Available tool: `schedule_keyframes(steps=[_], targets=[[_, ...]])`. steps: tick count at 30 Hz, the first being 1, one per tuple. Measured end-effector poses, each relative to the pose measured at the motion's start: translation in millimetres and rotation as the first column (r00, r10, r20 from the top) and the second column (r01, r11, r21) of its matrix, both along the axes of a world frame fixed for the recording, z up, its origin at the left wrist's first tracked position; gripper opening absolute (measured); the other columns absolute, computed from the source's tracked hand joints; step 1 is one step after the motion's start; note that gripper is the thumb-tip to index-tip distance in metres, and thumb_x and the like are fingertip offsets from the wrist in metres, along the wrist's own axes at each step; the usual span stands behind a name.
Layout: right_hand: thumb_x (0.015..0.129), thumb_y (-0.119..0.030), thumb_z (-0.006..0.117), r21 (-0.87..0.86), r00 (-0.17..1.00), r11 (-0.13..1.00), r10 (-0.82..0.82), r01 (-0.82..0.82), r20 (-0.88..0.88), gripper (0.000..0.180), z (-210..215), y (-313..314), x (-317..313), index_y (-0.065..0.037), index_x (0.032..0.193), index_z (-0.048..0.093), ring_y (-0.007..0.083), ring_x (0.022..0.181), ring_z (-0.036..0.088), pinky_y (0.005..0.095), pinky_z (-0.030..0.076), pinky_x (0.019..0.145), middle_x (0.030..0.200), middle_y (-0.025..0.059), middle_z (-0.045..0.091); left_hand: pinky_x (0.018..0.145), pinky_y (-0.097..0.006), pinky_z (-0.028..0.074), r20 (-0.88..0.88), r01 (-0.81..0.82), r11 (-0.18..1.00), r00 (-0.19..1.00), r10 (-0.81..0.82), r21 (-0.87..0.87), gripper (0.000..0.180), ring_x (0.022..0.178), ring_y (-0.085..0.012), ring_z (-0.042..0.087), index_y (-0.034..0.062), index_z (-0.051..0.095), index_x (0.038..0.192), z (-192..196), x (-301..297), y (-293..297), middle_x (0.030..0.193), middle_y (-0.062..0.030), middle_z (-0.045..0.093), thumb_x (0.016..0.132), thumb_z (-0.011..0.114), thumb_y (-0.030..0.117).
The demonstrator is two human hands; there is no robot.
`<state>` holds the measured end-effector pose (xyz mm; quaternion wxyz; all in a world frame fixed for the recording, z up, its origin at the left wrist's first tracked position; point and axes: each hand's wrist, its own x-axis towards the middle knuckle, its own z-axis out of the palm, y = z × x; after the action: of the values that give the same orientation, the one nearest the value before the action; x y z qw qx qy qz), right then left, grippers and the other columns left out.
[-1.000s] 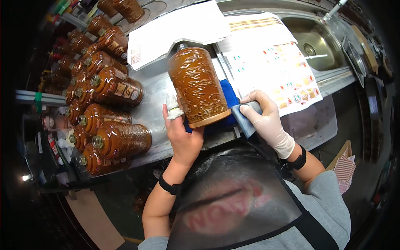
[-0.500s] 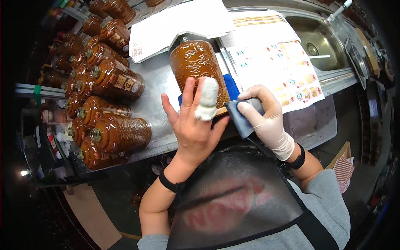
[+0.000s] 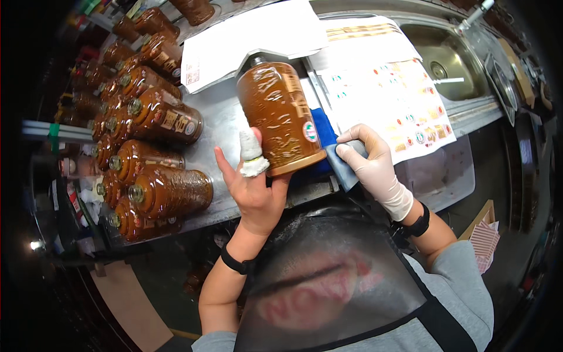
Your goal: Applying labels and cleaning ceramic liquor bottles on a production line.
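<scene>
The brown bottle [image 3: 275, 111] lies neck-away over blue material [image 3: 324, 134], just beyond the nearer left hand [image 3: 257, 202], fingers spread against its side; the right hand [image 3: 378, 170] (gloved) pinches a grey-blue pad [image 3: 343, 169].

Prob. a small workshop, bottle-work stn.
Metal bench [image 3: 218, 120], sink [image 3: 448, 56] nearby, lots of near-identical brown bottles [image 3: 175, 192] grouped on L, sheet w/ small stickers [image 3: 392, 101] nr sink, worker in dark apron [image 3: 337, 243].
</scene>
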<state>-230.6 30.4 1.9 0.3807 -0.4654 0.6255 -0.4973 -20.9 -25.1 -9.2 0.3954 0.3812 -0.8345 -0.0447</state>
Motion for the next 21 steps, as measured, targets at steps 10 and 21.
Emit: schedule_keyframes(steps=[10, 21], targets=[[0.087, -0.007, 0.066, -0.076, 0.998, 0.997, 0.010, -0.015, -0.065, 0.013, -5.2, -1.5, 1.2, -0.001, 0.097, 0.062, 0.0114, 0.085, 0.060, 0.0267, 0.048, 0.080, 0.088, 0.0057, 0.065, 0.118, -0.055, 0.020, -0.014, -0.008, 0.997, 1.000, 0.009, 0.080, 0.056, 0.136, -0.0398, 0.043, -0.0069, 0.049, 0.137, -13.5, 5.9, 6.6, 0.139, -0.0218, 0.054, 0.084, 0.066, 0.003], [0.088, -0.009, 0.066, -0.148, 0.999, 0.988, 0.048, -0.051, -0.022, 0.013, 11.5, 5.9, 11.7, -0.002, 0.099, 0.063, 0.0113, 0.087, 0.061, 0.0272, 0.048, 0.080, 0.089, 0.0054, 0.064, 0.118, -0.051, 0.019, -0.010, -0.088, 0.979, 0.996, 0.091, 0.187, 0.066, 0.141, -0.0366, 0.038, -0.0063, 0.047, 0.138, 0.9, -4.9, 7.5, 0.144, -0.0199, 0.051, 0.081, 0.075, 0.013]])
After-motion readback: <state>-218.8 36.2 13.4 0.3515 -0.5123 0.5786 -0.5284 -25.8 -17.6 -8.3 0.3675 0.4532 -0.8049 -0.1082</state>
